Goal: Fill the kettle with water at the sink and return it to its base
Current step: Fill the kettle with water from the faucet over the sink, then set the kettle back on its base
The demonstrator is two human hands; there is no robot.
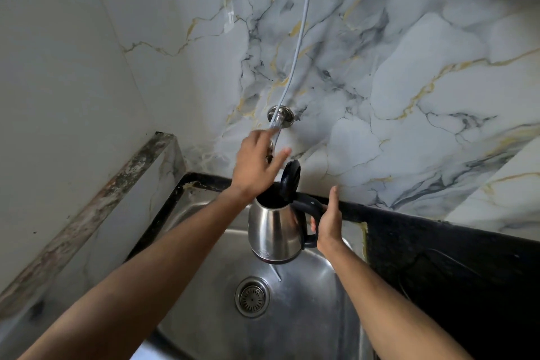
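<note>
1. One marble-patterned wall (409, 82) fills the far view, and a grey hose (304, 23) hangs down it to a round metal fitting (281, 116).
2. Your steel sink (306, 316) sits below, with a black counter (453, 257) on its right and a round drain (252, 297) low in the basin.
3. Your kettle (274, 231) hangs over the basin, well above the drain and touching nothing under it. It is roughly upright, and its dark mouth faces up beneath the wall fitting.
4. Your left hand (257, 164) reaches above the kettle's mouth toward the fitting, fingers spread wide and holding nothing you can see; the tap part behind it is mostly hidden.
5. Your right hand (328, 222) is wrapped around the black handle (309, 207) at the kettle's right side, thumb pointing up, carrying its weight.
6. Its black lid (290, 180) stands flipped open, hinged above the handle and tilted back toward the wall.
</note>
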